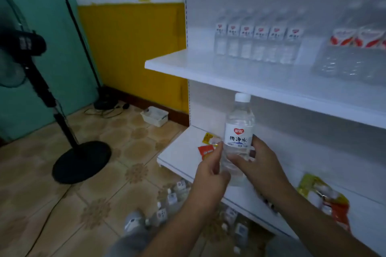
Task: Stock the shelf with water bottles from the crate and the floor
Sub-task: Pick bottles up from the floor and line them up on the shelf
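A clear water bottle (239, 129) with a white cap and white label stands upright in front of the lower white shelf (179, 152). My left hand (211, 171) grips its lower left side and my right hand (258, 165) grips its lower right side. On the upper shelf (188, 64) a row of several like bottles (258, 41) stands near the back. More bottles (171, 200) lie scattered on the tiled floor below my arms.
A shrink-wrapped bottle pack (353, 56) sits at the upper shelf's right. Yellow and red packets (206, 146) lie on the lower shelf, more packets (325, 196) to the right. A standing fan (81, 160) and a white tray (154, 116) are on the floor at the left.
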### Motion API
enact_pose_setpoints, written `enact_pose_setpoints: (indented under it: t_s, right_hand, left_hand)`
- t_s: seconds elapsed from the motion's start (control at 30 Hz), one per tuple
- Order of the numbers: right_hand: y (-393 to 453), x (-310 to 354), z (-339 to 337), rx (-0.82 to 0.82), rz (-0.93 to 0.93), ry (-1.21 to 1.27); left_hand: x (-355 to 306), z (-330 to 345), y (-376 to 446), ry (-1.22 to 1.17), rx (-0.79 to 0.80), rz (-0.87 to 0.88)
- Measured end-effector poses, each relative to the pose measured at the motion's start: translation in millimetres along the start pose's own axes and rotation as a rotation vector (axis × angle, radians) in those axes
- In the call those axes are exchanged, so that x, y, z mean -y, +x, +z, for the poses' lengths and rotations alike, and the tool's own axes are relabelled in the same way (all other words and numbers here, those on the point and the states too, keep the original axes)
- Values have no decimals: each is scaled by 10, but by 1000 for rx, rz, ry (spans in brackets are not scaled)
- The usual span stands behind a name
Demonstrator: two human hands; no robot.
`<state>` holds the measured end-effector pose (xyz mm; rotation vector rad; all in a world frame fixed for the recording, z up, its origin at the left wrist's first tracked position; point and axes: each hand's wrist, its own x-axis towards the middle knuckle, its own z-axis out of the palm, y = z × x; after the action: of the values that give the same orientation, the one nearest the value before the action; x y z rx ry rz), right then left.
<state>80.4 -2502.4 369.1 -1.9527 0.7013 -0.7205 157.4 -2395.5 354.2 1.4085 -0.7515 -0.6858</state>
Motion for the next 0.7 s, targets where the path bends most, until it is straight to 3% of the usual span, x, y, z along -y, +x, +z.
enact_pose_setpoints:
  t_s: [0.23, 0.33, 0.43, 0.53, 0.7]
  right_hand:
    - [-217, 617, -751, -12, -125, -80]
    - [-278, 714, -999, -24, -143, -118]
    - [-259, 712, -1182, -94, -170, -114]
    - [-112, 689, -1316, -203, -181, -96]
    - [455, 565, -1629, -302, -145, -104]
  left_hand:
    - [-516, 331, -78, -26, 96, 123]
    - [-761, 509, 42, 41, 217, 162]
    - [-881, 683, 248, 210, 318, 242]
    - [-1017, 809, 323, 139, 319, 256]
    - [-1288, 962, 856, 229, 370, 376]
